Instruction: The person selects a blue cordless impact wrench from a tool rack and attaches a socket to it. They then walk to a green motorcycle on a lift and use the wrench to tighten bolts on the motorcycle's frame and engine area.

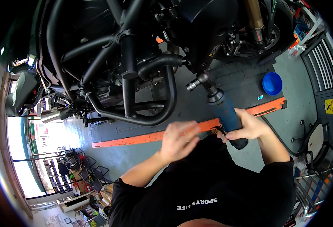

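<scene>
My right hand (pixel 241 128) grips a blue cylindrical power ratchet (pixel 225 111) by its body, with a finger at the black trigger lever. Its metal head (pixel 202 80) carries a socket (pixel 192 85) and points up and left, just below a black motorcycle panel (pixel 205 41). My left hand (pixel 178 140) is raised left of the tool, slightly blurred, fingers apart and loosely bent, holding nothing visible. Above it is the motorcycle's black tubular crash bar (pixel 151 119), near a black hose (pixel 162 60).
An orange-edged lift platform (pixel 125 137) lies beneath the motorcycle, with a blue bowl (pixel 272 83) on it. At right are a grey tool cabinet (pixel 318 68), a stool (pixel 313 140) and a metal rack (pixel 312 189). Clutter (pixel 87 176) and a bright doorway (pixel 17 136) are at left.
</scene>
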Motion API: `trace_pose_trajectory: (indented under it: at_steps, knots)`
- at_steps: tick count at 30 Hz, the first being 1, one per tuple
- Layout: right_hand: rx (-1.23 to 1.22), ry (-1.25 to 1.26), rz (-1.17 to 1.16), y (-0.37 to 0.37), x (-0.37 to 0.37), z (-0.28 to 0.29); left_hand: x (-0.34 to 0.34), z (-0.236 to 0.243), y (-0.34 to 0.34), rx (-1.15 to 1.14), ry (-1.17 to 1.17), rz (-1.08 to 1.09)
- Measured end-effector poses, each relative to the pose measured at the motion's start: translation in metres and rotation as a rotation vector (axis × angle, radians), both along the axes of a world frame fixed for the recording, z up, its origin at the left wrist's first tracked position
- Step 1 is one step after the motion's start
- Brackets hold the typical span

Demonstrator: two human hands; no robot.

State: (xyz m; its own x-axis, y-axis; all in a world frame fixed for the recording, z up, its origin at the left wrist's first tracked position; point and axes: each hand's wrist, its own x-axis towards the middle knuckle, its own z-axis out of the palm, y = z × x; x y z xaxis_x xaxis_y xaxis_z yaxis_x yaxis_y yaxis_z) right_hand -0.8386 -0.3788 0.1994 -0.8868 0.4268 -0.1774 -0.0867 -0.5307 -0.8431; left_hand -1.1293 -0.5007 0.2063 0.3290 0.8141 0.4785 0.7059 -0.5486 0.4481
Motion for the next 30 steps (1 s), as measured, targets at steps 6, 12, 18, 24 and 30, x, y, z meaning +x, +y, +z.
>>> trace_pose_trajectory:
  at_steps: [6, 12, 18, 24, 30]
  knots:
    - [0.296, -0.069, -0.09, 0.014, -0.041, -0.045, -0.025, -0.013, 0.016, -0.114, -0.073, 0.333]
    - [0.57, -0.121, -0.168, 0.04, -0.079, -0.063, -0.028, -0.019, 0.017, -0.098, -0.087, 0.372]
    - [0.524, -0.052, -0.166, 0.049, -0.102, -0.092, -0.035, -0.024, 0.01, -0.169, -0.089, 0.456]
    - [0.246, -0.045, -0.12, 0.048, -0.121, -0.106, -0.048, -0.039, -0.001, -0.249, -0.136, 0.491]
    - [0.228, -0.005, -0.162, 0.055, -0.127, -0.131, -0.058, -0.046, 0.007, -0.292, -0.127, 0.444]
